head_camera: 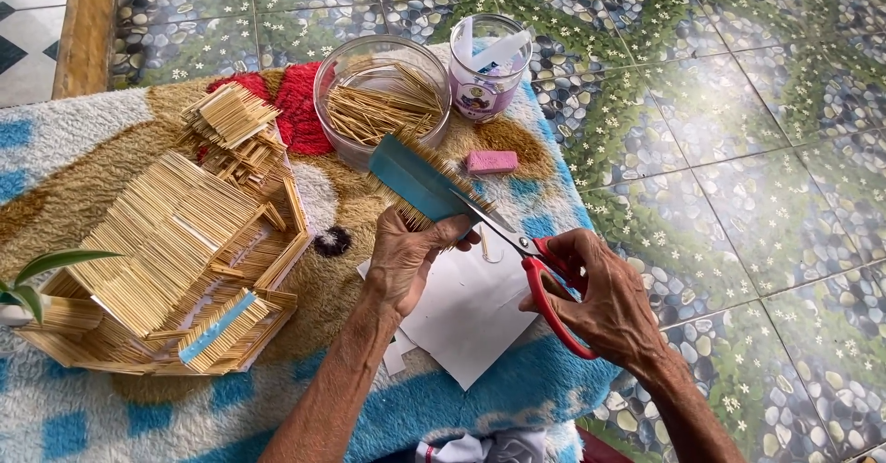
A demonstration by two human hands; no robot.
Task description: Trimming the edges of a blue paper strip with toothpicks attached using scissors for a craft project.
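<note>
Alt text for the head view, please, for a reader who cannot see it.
The right hand works red scissors at a teal panel of glued sticks held by the left hand. This happens over a rug bearing a stick-built model house, a bowl of sticks, a jar and white paper.

Head view — steeply downward, close

Red-handled scissors (pixel 544 283) cut a teal card (pixel 411 179) edged with pale yellow sticks. The stick house (pixel 175 260) is straw-coloured with one blue strip. The eraser (pixel 492 161) is pink, the rug (pixel 83 149) blue, white, tan and red, and the floor tiles (pixel 738 121) pebble-and-daisy patterned.
</note>
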